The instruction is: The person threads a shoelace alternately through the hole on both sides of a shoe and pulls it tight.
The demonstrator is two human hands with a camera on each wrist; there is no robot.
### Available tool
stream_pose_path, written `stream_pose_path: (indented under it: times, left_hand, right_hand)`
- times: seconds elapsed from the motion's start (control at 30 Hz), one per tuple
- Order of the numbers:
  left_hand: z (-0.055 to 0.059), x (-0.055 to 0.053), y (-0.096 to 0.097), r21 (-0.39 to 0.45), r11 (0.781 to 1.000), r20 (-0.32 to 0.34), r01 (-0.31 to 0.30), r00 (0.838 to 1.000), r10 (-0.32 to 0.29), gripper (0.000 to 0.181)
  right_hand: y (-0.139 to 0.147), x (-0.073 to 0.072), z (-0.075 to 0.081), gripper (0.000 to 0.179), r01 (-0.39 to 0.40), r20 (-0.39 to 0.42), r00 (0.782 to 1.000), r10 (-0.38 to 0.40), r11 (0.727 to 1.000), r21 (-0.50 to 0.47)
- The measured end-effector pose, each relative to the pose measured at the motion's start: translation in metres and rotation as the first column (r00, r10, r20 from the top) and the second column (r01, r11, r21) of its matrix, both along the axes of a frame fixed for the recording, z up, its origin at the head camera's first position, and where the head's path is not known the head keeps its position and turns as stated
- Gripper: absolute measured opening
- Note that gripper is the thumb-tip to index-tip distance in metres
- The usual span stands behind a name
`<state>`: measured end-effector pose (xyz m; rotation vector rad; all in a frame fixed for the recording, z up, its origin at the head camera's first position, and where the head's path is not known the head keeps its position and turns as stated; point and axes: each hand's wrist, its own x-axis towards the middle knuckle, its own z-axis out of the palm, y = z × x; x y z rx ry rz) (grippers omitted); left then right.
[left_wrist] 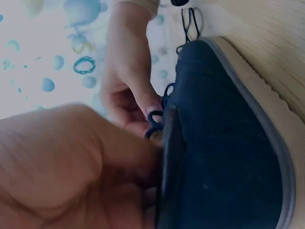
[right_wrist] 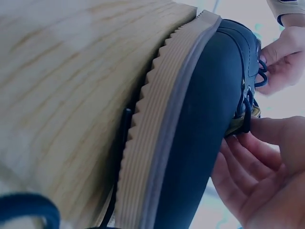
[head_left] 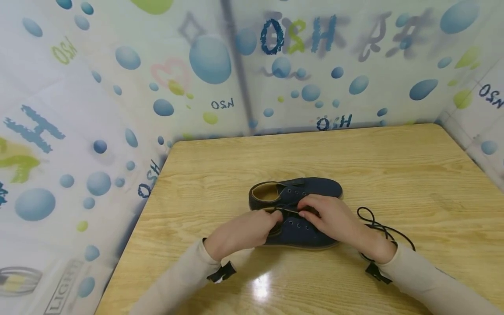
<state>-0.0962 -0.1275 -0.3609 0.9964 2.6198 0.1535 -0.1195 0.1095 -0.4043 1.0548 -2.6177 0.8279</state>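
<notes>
Two dark navy lace-up shoes lie side by side on the table, toes to the right. My left hand (head_left: 252,229) grips the near shoe (head_left: 303,234) at its opening, thumb and fingers curled over the flap edge. Opposite it, my right hand (head_left: 334,218) bends over the eyelets from the toe side. In the right wrist view its thumb and fingertips pinch a dark shoelace (right_wrist: 246,114) beside the tongue's yellowish lining. Small lace loops (right_wrist: 261,78) stand close to the left fingertips. The far shoe (head_left: 327,186) rests just behind, tan inside, with bare eyelets.
A long dark lace (head_left: 393,229) lies looped on the table beside and under the right wrist. The wooden table (head_left: 220,166) meets a patterned wall covering (head_left: 212,59) at the back and left. Black wrist straps (head_left: 222,272) hang below both sleeves.
</notes>
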Motion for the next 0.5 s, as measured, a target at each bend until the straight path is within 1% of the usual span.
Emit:
stream_pose_path:
  times: [0.03, 0.07, 0.1, 0.13, 0.17, 0.2, 0.23, 0.27, 0.3, 0.33, 0.37, 0.4, 0.43, 0.5]
  left_hand:
    - [0.0008, 0.0012, -0.0001, 0.006, 1.0, 0.002, -0.024, 1.0, 0.024, 0.026]
    - [0.0012, 0.0023, -0.0001, 0.006, 0.999, -0.009, -0.041, 0.999, 0.041, 0.031]
    - [0.0013, 0.0031, 0.0003, 0.007, 0.999, -0.034, -0.053, 0.998, 0.053, 0.032]
    - [0.0016, 0.0038, 0.0008, 0.004, 0.998, -0.074, -0.059, 0.995, 0.059, 0.031]
    - [0.0017, 0.004, 0.0017, -0.005, 0.998, -0.125, -0.06, 0.99, 0.059, 0.026]
    - [0.0014, 0.0039, 0.0027, -0.016, 0.998, -0.186, -0.056, 0.981, 0.052, 0.02]
    - [0.0012, 0.0039, 0.0037, -0.03, 0.998, -0.245, -0.048, 0.969, 0.039, 0.013]
    - [0.0006, 0.0038, 0.0046, -0.045, 0.998, -0.305, -0.039, 0.952, 0.024, 0.007]
    - [0.0002, 0.0037, 0.0052, -0.057, 0.998, -0.36, -0.035, 0.933, 0.012, 0.004]
    - [-0.0002, 0.0036, 0.0054, -0.063, 0.997, -0.402, -0.034, 0.916, 0.006, 0.006]
    - [-0.0005, 0.0035, 0.0053, -0.059, 0.998, -0.431, -0.035, 0.902, 0.006, 0.009]
    - [-0.0003, 0.0038, 0.0049, -0.046, 0.998, -0.449, -0.04, 0.893, 0.015, 0.009]
    - [0.0003, 0.0042, 0.0039, -0.03, 0.998, -0.456, -0.048, 0.89, 0.029, 0.01]
    - [0.0029, 0.0048, 0.0014, 0.019, 0.997, -0.444, -0.073, 0.893, 0.074, 0.011]
  right_hand:
    - [-0.0001, 0.0, -0.0003, 0.023, 0.005, 0.017, 1.0, -0.005, 1.0, -0.007]
    - [-0.0004, 0.0, -0.0004, 0.029, 0.01, 0.033, 0.999, -0.01, 1.0, -0.009]
    - [-0.0005, -0.0001, -0.0006, 0.036, 0.015, 0.043, 0.999, -0.015, 1.0, -0.009]
    - [-0.0007, -0.0002, -0.0008, 0.04, 0.015, 0.05, 0.999, -0.014, 1.0, -0.009]
    - [-0.0007, -0.0001, -0.0006, 0.043, 0.012, 0.047, 0.999, -0.012, 1.0, -0.007]
    - [-0.0007, -0.0001, -0.0007, 0.043, 0.009, 0.029, 1.0, -0.009, 1.0, -0.001]
    - [-0.0007, 0.0001, -0.0005, 0.042, 0.003, 0.013, 1.0, -0.003, 1.0, 0.008]
    - [-0.0007, 0.0003, -0.0003, 0.04, -0.003, -0.005, 1.0, 0.003, 1.0, 0.017]
    - [-0.0006, 0.0006, -0.0001, 0.037, -0.01, -0.023, 1.0, 0.011, 1.0, 0.022]
    - [-0.0006, 0.0009, 0.0003, 0.036, -0.014, -0.032, 0.999, 0.015, 1.0, 0.028]
    - [-0.0006, 0.0012, 0.001, 0.037, -0.016, -0.033, 0.999, 0.018, 0.999, 0.034]
    - [-0.0007, 0.0013, 0.0012, 0.04, -0.018, -0.027, 0.999, 0.019, 0.999, 0.042]
    - [-0.0007, 0.0013, 0.0017, 0.043, -0.018, -0.019, 1.0, 0.019, 0.999, 0.048]
    - [-0.0009, 0.0012, 0.0025, 0.045, -0.02, -0.017, 1.0, 0.021, 0.998, 0.057]
